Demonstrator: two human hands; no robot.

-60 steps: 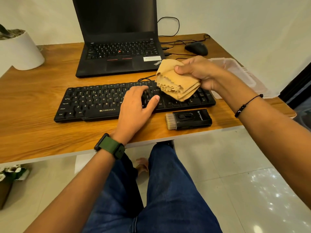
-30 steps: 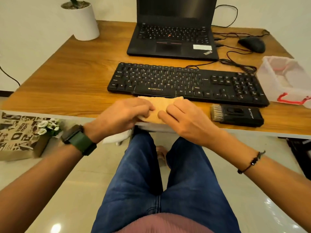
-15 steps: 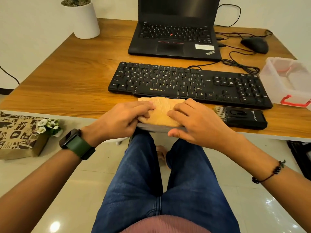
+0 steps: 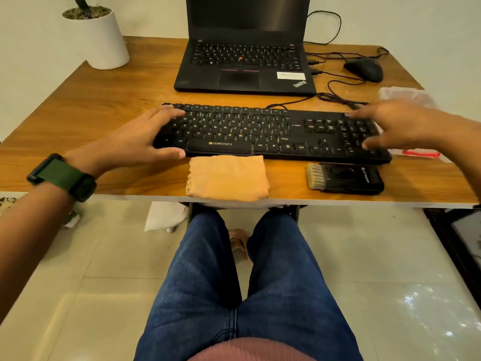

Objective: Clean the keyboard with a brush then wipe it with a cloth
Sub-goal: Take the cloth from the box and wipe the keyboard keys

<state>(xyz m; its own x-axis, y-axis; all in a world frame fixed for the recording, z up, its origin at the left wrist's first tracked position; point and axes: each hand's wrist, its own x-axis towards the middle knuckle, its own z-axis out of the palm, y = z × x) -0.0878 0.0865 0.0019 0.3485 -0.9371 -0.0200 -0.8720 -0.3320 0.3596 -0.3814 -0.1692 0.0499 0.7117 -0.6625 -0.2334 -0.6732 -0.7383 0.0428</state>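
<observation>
- Nearest the camera, the person's legs in blue jeans (image 4: 242, 282) reached under the tabletop (image 4: 104, 105), above a pale tiled floor (image 4: 390, 282).
- At the near edge of the tabletop lay the folded tan cloth (image 4: 227, 177), flat, with no hand on it, just in front of the keyboard (image 4: 270, 131).
- To its right, also along the near edge, lay the black brush (image 4: 343, 178), bristles pointing left, untouched.
- The left hand (image 4: 140, 138), with a green watch (image 4: 63, 177) on the wrist, cupped the keyboard's left end: fingers spread over the far corner, thumb against the near edge.
- The right hand (image 4: 400, 123) was at the keyboard's right end, fingers spread over the number pad; it was blurred, so whether it actually gripped the keyboard could not be told.
- The keyboard lay flat across the middle of the tabletop, parallel to the near edge.
- Partly hidden behind the right hand stood a clear plastic box (image 4: 408, 93) with a red clasp.
- Farther back sat an open black laptop (image 4: 247, 66), a black mouse (image 4: 364, 69) with cables to its right, and a white plant pot (image 4: 100, 39) at the far left corner.
</observation>
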